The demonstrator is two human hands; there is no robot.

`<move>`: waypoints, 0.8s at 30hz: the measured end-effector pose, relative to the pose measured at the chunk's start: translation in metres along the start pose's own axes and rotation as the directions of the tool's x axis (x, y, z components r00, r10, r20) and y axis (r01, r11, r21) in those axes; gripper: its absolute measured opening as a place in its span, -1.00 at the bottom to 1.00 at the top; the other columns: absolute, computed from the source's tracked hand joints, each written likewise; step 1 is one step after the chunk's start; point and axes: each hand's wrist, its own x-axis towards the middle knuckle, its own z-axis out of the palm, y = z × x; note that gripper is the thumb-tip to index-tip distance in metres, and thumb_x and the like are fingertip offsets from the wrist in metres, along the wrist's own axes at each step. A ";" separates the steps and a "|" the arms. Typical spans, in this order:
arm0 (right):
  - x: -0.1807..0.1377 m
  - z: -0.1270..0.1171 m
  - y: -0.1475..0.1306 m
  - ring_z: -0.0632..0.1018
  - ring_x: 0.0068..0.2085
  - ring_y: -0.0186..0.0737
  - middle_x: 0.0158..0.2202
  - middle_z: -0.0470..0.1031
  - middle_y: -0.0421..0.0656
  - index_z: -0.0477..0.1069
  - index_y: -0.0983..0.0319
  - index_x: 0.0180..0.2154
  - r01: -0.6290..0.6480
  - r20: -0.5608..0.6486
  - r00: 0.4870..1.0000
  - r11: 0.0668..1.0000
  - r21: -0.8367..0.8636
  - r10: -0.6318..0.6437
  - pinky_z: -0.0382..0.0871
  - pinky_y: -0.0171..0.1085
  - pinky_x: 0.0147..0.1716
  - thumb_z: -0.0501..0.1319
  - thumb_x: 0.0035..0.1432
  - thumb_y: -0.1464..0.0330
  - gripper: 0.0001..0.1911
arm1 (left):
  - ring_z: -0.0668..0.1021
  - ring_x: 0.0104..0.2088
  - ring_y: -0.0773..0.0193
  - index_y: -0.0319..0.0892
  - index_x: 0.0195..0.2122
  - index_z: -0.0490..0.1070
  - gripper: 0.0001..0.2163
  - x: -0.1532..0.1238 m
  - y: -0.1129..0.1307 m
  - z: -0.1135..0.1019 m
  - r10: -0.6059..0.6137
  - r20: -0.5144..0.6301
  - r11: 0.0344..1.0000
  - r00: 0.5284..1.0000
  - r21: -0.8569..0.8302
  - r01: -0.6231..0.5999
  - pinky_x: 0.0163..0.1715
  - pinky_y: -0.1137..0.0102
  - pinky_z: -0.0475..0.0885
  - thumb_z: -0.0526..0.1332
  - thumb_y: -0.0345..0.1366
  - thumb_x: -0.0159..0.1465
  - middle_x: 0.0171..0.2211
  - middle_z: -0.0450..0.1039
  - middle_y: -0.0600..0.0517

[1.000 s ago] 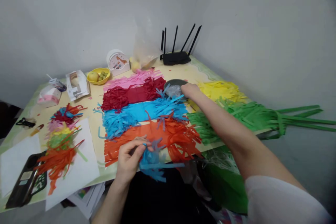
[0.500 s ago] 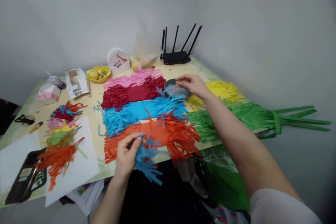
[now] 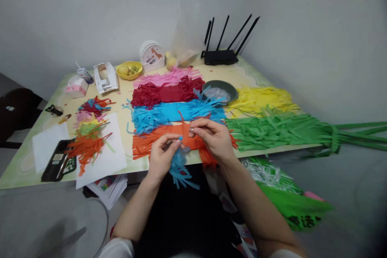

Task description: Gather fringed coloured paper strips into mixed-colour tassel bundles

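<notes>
My left hand (image 3: 163, 155) pinches the twisted top of a blue paper tassel (image 3: 181, 169), whose cut strips hang down in front of the table edge. Close to its right, my right hand (image 3: 213, 137) has thumb and fingertips pressed together on a tiny pale thing, too small to name. Behind the hands lie fringed paper sheets: an orange sheet (image 3: 163, 131), partly hidden by the hands, a blue sheet (image 3: 178, 111), a dark red sheet (image 3: 171, 93) and a pink sheet (image 3: 169, 76). A dark bowl (image 3: 231, 88) of clear, whitish small pieces stands beside them.
Right of the bowl lie yellow fringed paper (image 3: 266, 100) and green fringed paper (image 3: 281, 131), the latter reaching past the table edge. A router (image 3: 220, 57) stands at the back. Several coloured tassels (image 3: 90, 129) lie on white paper (image 3: 116, 149) at left, near a phone (image 3: 56, 161).
My right hand has come away from the bowl, back toward my left hand, with a tiny pale thing at its fingertips. My left hand still holds the blue tassel. The view has shifted.
</notes>
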 end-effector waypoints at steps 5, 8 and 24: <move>-0.022 0.023 -0.006 0.56 -0.48 -0.28 -0.47 0.53 -0.21 0.50 0.19 -0.35 0.009 -0.018 1.000 0.999 0.032 -0.009 0.50 -0.28 -0.42 0.35 0.09 0.17 -0.78 | 0.59 -0.39 0.32 -0.21 -0.29 0.49 -0.79 -0.015 0.004 0.000 0.034 -0.014 0.998 0.999 -0.043 -0.034 -0.29 0.44 0.45 0.36 -0.18 0.18 -0.46 0.57 0.02; -0.031 0.032 -0.008 0.54 -0.49 -0.28 -0.50 0.50 -0.21 0.48 0.18 -0.33 -0.019 -0.015 1.000 1.000 0.001 0.019 0.49 -0.28 -0.45 0.33 0.12 0.14 -0.75 | 0.59 -0.38 0.30 -0.22 -0.28 0.50 -0.78 -0.022 0.006 0.001 0.086 -0.013 0.995 0.996 -0.054 -0.086 -0.26 0.41 0.47 0.36 -0.17 0.17 -0.47 0.55 0.03; -0.048 0.044 -0.027 0.57 -0.38 -0.25 -0.37 0.54 -0.18 0.47 0.18 -0.32 0.072 0.040 0.997 0.982 -0.174 -0.066 0.52 -0.26 -0.34 0.27 0.19 0.22 -0.84 | 0.60 -0.38 0.29 -0.22 -0.33 0.53 -0.86 -0.037 0.018 -0.008 0.251 -0.068 0.938 0.966 0.264 -0.226 -0.31 0.43 0.46 0.29 -0.24 0.23 -0.41 0.59 0.00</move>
